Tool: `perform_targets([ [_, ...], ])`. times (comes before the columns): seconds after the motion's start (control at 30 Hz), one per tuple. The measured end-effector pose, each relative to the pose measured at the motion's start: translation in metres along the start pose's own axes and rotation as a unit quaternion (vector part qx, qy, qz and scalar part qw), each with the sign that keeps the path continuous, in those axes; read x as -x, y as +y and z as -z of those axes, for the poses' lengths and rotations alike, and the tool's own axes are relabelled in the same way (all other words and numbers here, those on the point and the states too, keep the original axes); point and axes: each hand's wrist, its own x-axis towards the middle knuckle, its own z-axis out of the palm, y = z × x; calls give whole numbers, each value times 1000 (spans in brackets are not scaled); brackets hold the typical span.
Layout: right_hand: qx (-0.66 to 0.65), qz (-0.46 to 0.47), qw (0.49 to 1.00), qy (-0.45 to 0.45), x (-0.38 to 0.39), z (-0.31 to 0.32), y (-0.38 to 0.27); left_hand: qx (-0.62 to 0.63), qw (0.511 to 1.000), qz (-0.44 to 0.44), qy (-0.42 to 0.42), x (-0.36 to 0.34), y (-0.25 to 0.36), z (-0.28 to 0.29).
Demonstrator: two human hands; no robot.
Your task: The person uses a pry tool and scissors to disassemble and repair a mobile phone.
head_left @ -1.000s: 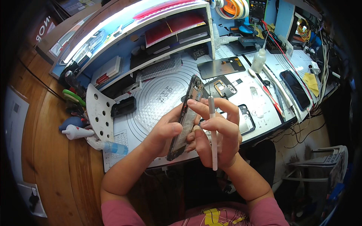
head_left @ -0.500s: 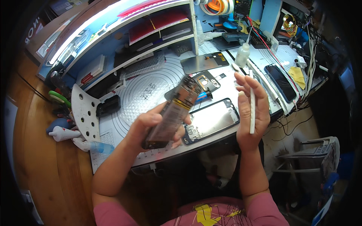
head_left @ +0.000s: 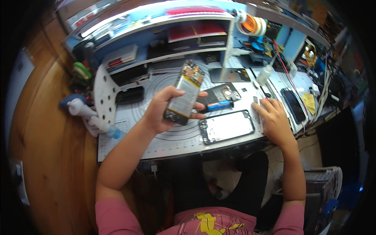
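Note:
In my left hand [head_left: 159,107] is an opened phone [head_left: 183,98], tilted above the mat, with its grey battery and circuit board showing. My thumb lies along one edge and my fingers come round the other. My right hand [head_left: 277,119] is low at the right of the mat, palm down, with a thin white stick [head_left: 261,124] partly hidden under its fingers. Between the hands lies a black phone frame [head_left: 227,127] with a bright silvery inside. Behind it are a blue tube [head_left: 219,105] and a dark phone back part [head_left: 225,93] with a round opening.
A flat dark panel [head_left: 229,75] lies farther back, near a small clear bottle [head_left: 264,74]. Another phone [head_left: 293,105] lies at the right beside cables. A perforated white holder [head_left: 105,94] and squeeze bottles [head_left: 80,107] stand at the left; a shelf [head_left: 184,49] spans the back.
My right hand has turned over and come down onto the mat with the white stick. My left hand has lifted the opened phone slightly and turned its inside more toward me. The view has shifted.

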Motion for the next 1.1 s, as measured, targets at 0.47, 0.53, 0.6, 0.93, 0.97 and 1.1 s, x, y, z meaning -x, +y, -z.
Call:
perform_targets([
  [0.47,-144,304,916,216,-191,52,-169,-352,912,-69,199,20,43,-13],
  [0.53,-117,392,871,272,-242,49,-206,-383,881,-192,200,21,30,-6],
  [0.6,-29,457,852,255,-293,53,-236,-482,841,-149,194,12,34,6],
  [0.93,216,480,846,83,-375,62,-322,-710,625,-246,212,23,39,8],
  [0.97,213,491,840,91,-378,62,-325,-730,604,-243,210,24,40,8],
  [1.1,216,494,839,80,-383,53,-332,-731,593,-269,205,25,31,8],
])
